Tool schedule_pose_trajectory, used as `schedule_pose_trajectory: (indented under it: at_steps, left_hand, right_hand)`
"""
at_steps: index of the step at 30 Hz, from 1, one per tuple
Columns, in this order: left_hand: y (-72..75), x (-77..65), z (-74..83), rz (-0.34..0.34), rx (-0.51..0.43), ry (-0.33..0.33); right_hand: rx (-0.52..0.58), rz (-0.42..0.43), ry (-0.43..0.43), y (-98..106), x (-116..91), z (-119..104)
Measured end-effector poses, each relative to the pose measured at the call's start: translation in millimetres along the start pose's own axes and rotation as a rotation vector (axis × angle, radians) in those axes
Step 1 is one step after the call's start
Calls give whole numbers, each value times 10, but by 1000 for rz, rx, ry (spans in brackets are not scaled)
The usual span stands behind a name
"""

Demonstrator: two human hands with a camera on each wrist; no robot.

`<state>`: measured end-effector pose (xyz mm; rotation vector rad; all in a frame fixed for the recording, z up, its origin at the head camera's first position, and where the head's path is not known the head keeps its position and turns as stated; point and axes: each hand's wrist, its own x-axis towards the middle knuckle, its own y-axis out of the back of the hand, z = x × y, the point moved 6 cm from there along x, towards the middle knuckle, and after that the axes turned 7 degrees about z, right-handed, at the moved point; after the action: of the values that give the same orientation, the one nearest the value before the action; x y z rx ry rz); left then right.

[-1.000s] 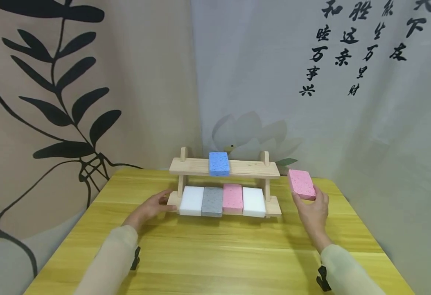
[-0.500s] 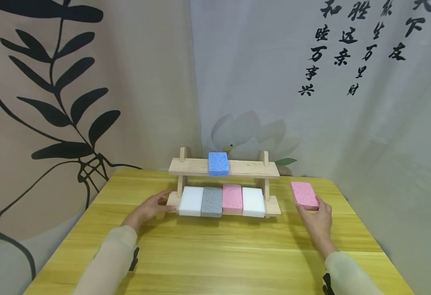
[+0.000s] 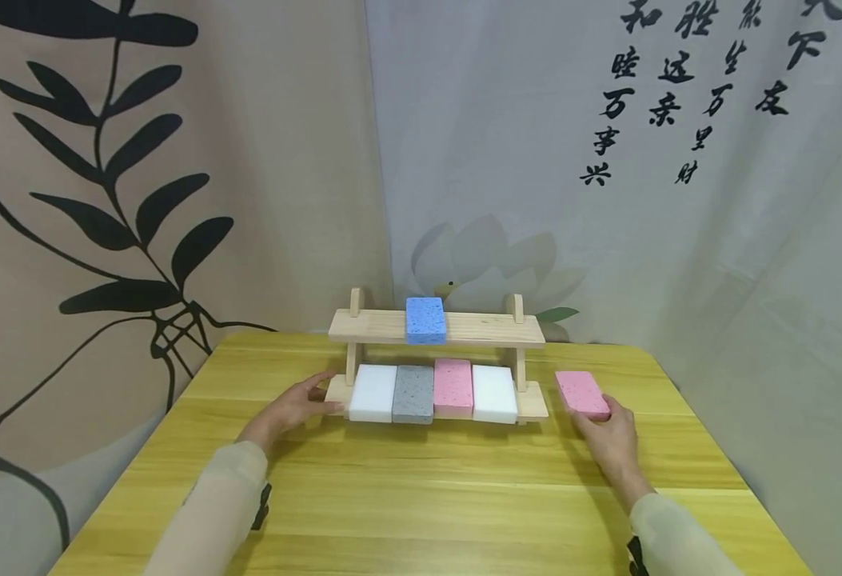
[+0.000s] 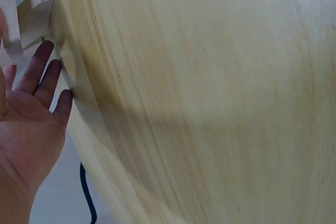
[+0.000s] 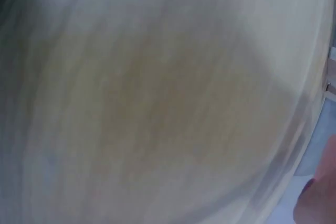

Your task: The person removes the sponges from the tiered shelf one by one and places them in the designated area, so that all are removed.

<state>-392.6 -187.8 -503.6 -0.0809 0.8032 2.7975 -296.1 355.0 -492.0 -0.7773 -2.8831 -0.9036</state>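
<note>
A two-tier wooden rack stands at the back of the table. My left hand holds the left end of its lower board, thumb at the front corner and a finger towards the back. In the left wrist view that hand's other fingers reach out nearly straight beside the rack. To the right of the rack, my right hand pinches the near end of a pink sponge, low over the table. Along the lower tier lie a white sponge, a grey sponge, another pink sponge and another white sponge.
A blue sponge sits near the middle of the upper tier. The yellow wooden table reaches back to a patterned curtain. A dark cord hangs beyond the table edge in the left wrist view.
My right hand has lowered the pink sponge towards the table, first drifting right, then coming back left. My left hand and the rack stay in place.
</note>
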Motion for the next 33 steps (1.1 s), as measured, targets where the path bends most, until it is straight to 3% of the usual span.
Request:
schedule_pose_trajectory:
  at_steps: [7,14,25,33]
  left_hand:
    - [4,-3,-12,2,10,-10]
    - [13,-17,-9,1,13,-3]
    - [11,-32,-25,3,22,8]
    - [0,-48,13,8,43,-3]
  right_hand:
    - [-20,-96,-82,-84,-20,105]
    - [-81,-150,-93,-140,-5,176]
    - [-221,-169,-16,-138,-43,116]
    - [-234,-155,22,-131,-68,131]
